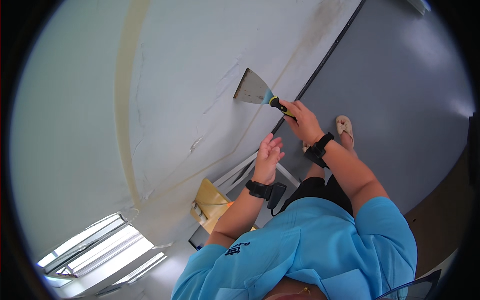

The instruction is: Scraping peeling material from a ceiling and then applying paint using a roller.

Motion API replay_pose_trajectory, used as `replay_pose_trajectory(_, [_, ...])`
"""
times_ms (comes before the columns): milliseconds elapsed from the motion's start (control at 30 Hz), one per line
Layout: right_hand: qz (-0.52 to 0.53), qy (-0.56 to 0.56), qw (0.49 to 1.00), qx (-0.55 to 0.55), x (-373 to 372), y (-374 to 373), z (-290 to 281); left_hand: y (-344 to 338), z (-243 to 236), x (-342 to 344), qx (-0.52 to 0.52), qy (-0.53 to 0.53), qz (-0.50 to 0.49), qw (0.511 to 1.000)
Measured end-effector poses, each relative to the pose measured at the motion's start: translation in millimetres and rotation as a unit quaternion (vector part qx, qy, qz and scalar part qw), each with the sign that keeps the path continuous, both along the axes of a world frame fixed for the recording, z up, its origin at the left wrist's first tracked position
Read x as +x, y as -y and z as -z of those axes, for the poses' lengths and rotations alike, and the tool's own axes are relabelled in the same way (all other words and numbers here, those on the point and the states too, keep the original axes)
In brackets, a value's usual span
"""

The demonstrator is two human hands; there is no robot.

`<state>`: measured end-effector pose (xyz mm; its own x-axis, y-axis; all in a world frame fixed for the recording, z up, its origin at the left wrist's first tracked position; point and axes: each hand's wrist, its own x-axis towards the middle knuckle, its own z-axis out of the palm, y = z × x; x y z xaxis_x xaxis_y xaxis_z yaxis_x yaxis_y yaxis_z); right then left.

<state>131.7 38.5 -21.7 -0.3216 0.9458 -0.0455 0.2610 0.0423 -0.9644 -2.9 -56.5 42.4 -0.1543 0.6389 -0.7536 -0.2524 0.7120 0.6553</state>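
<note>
Firmly gripping wide steel putty knife (252, 89), blade flat against cracked pale wall (190, 100): right hand (301, 120); beside it, left hand (267, 156) half-curled, empty.

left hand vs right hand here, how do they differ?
The right hand is closed around the scraper handle; the left hand holds nothing, fingers loosely open. The right hand reaches further toward the wall, blade against it; the left hand hangs back, nearer the body. Both wear black wrist straps.
</note>
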Motion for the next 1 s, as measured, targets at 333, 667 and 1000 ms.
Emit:
replay_pose_trajectory(333, [-0.002, -0.053, 0.999, 0.0, 84.8, 34.1, 49.3, 42.5, 10.0, 96.2, -0.005, -0.062, -0.001, 0.998])
replay_pose_trajectory(667, [0.029, -0.073, 0.996, 0.035, 108.2, 53.9, 122.3, 93.0, 32.0, 157.8, -0.015, -0.11, -0.009, 0.994])
replay_pose_trajectory(1000, [0.002, -0.011, 0.997, -0.076, 99.8, 79.5, 181.2, 138.4, 40.1, 126.0, -0.02, -0.128, -0.021, 0.991])
